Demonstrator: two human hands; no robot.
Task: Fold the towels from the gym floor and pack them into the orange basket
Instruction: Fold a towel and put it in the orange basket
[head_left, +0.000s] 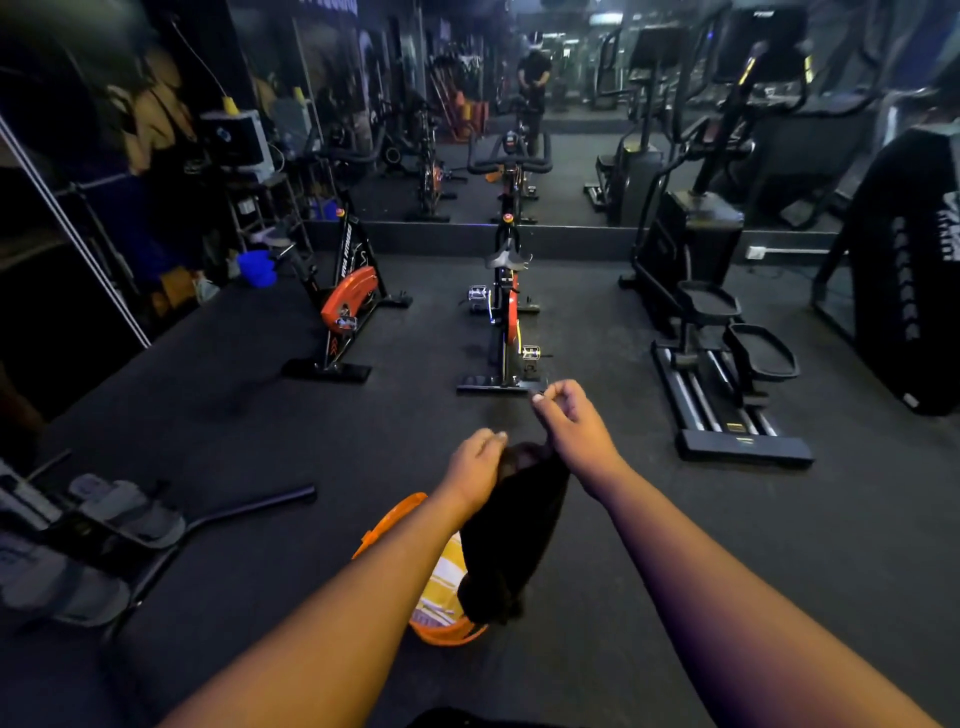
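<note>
A dark towel (511, 530) hangs in front of me, held up at its top edge. My left hand (475, 465) grips one upper corner. My right hand (569, 421) is raised a little higher and to the right, its fingers pinched together on the towel's other end; the cloth under that wrist is hard to make out. Below the towel, on the black floor, stands the orange basket (447, 636), partly hidden by my left forearm and the towel. A yellow-and-white striped towel (441, 582) lies inside it.
Two spin bikes (345, 306) (506, 312) stand ahead on the floor, with a stepper machine (722, 358) to the right. A rowing machine's footrests and bar (130, 525) lie at the left. A mirror wall runs across the back.
</note>
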